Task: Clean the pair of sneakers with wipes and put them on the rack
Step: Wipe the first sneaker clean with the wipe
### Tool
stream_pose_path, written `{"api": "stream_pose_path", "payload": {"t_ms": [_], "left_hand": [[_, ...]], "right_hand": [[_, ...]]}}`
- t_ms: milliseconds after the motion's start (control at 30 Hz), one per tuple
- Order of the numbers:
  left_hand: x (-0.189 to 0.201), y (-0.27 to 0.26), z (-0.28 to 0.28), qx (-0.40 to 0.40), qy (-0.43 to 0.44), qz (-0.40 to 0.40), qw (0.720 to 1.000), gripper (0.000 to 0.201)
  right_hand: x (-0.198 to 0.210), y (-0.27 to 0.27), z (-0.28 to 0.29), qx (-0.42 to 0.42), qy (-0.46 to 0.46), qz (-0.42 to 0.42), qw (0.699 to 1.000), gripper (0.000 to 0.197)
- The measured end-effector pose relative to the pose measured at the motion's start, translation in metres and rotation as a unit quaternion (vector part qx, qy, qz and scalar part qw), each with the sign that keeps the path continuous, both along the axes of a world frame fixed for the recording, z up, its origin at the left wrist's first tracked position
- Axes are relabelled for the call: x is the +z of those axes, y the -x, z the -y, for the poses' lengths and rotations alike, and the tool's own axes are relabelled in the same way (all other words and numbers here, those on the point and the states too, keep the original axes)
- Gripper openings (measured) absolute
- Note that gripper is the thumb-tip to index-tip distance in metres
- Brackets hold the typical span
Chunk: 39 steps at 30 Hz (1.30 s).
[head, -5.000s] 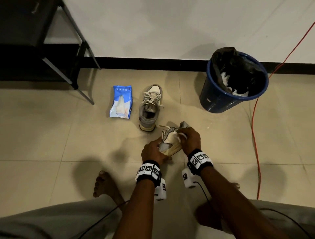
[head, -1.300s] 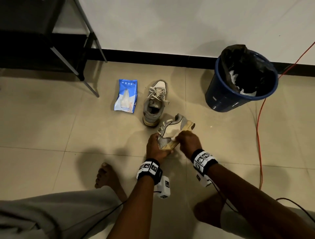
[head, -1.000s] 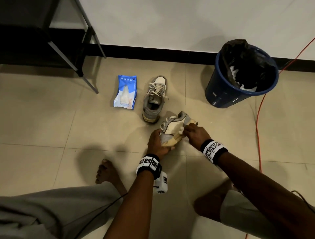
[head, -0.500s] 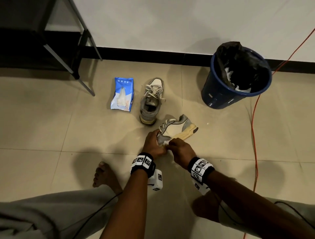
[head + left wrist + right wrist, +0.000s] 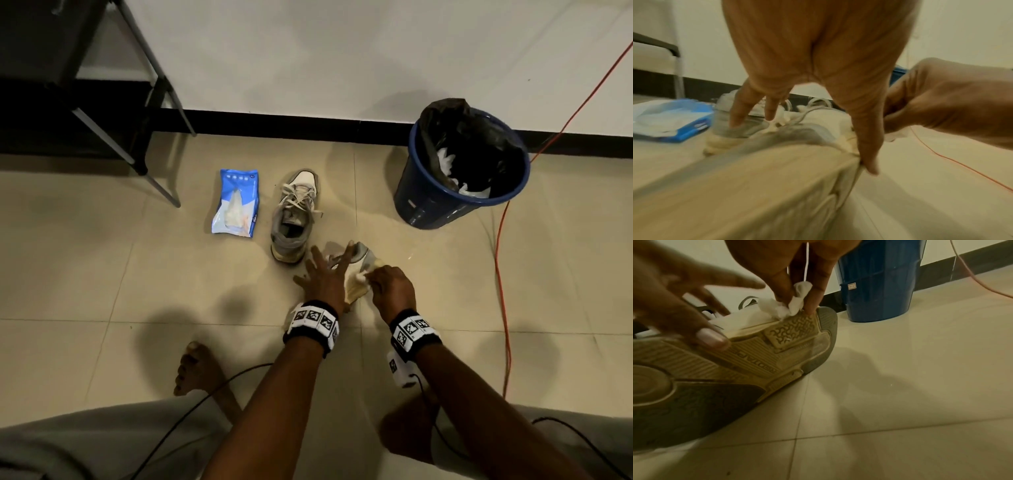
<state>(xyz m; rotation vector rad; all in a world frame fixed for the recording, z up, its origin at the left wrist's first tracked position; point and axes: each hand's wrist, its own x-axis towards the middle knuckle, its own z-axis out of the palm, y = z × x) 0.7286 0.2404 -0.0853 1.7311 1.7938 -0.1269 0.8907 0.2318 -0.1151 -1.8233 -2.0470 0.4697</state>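
Since half a second ago our left hand (image 5: 320, 277) has let go of its curled grip and now lies splayed, fingers straight, across the shoe (image 5: 760, 344); our right hand (image 5: 390, 286) has shifted from the heel end up toward the toe.

Right hand pinches the wipe (image 5: 789, 305), bunched small between thumb and fingers, pressed on the midsole edge near the toe. The shoe is tipped on its side on the floor (image 5: 102, 257), sole facing our right side, just in front of our knees. The other shoe (image 5: 294, 212) stands upright just beyond it, with the pack (image 5: 236, 204) just beside that.

How we do this step well, as we judge it:
- A flat left hand only pins the shoe. Keep the thumb on the sole edge so it doesn't skid under the wiping strokes.
- The wipe is wadded, so contact is small. Unfold it to a clean face and run long strokes along the midsole seam.
- The tread grooves look dingy; work the wipe's edge into them.
- Roll the shoe to reach the hidden side, which we can't see now.
- Drop the used wipe in the bin (image 5: 428, 205), near on our right.

The rack (image 5: 150, 102) stands well apart at the far left; neither shoe is on it yet.
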Motion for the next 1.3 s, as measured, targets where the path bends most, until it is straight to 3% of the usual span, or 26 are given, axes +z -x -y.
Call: {"api": "stream_pose_path", "payload": {"t_ms": [100,167,367,433,533,567,633,700,833,900,967,1000,1133,1233,1300], "left_hand": [[0.003,-0.022,-0.008,0.022,0.001,-0.007,1.000,0.090],[-0.005,-0.023,-0.010,0.060,0.002,-0.037,0.998,0.080],[0.001,-0.008,-0.021,0.050,-0.006,-0.032,0.998,0.095],[0.005,-0.008,-0.019,0.031,-0.009,-0.037,0.999,0.100],[0.007,-0.009,-0.007,0.023,-0.024,-0.015,0.999,0.106],[0.007,-0.009,-0.004,0.027,-0.037,0.003,0.999,0.106],[0.012,-0.010,0.003,0.037,-0.059,0.041,0.997,0.103],[0.021,-0.013,0.011,0.026,-0.067,0.064,0.995,0.113],[0.031,-0.022,0.034,0.028,-0.077,0.076,0.994,0.116],[0.031,-0.025,0.049,0.027,-0.091,0.086,0.992,0.114],[0.029,-0.027,0.063,0.031,-0.102,0.099,0.989,0.111],[0.027,-0.027,0.069,0.031,-0.107,0.101,0.989,0.111],[0.023,-0.026,0.095,0.018,-0.127,0.096,0.987,0.121],[0.024,-0.026,0.094,0.007,-0.120,0.110,0.987,0.113],[0.024,-0.021,0.088,0.014,-0.114,0.124,0.986,0.109]], "right_hand": [[0.004,0.001,0.000,0.020,-0.005,0.023,1.000,0.017],[0.007,0.009,-0.001,0.042,-0.002,0.041,0.998,0.019],[0.005,0.011,-0.012,0.137,0.038,0.059,0.988,0.032],[0.012,0.001,-0.024,0.070,0.028,0.033,0.997,0.033],[0.031,-0.005,-0.030,-0.100,-0.015,-0.067,0.993,0.017],[0.038,0.003,-0.024,-0.093,-0.019,-0.077,0.992,0.014],[0.049,0.027,-0.002,0.012,-0.010,-0.040,0.999,0.012],[0.059,0.034,0.012,0.080,-0.006,-0.014,0.997,0.018],[0.081,0.005,0.005,-0.101,-0.027,-0.035,0.994,0.023],[0.097,0.008,0.021,-0.056,-0.016,-0.034,0.998,0.018],[0.103,0.019,0.040,0.068,0.042,0.036,0.996,0.023],[0.106,0.018,0.041,0.087,0.060,0.073,0.992,0.024],[0.111,-0.001,0.034,-0.065,0.022,0.040,0.997,0.008],[0.111,0.015,0.054,0.038,0.062,0.041,0.997,0.013],[0.111,0.018,0.052,0.044,0.071,0.013,0.996,0.016]]}}
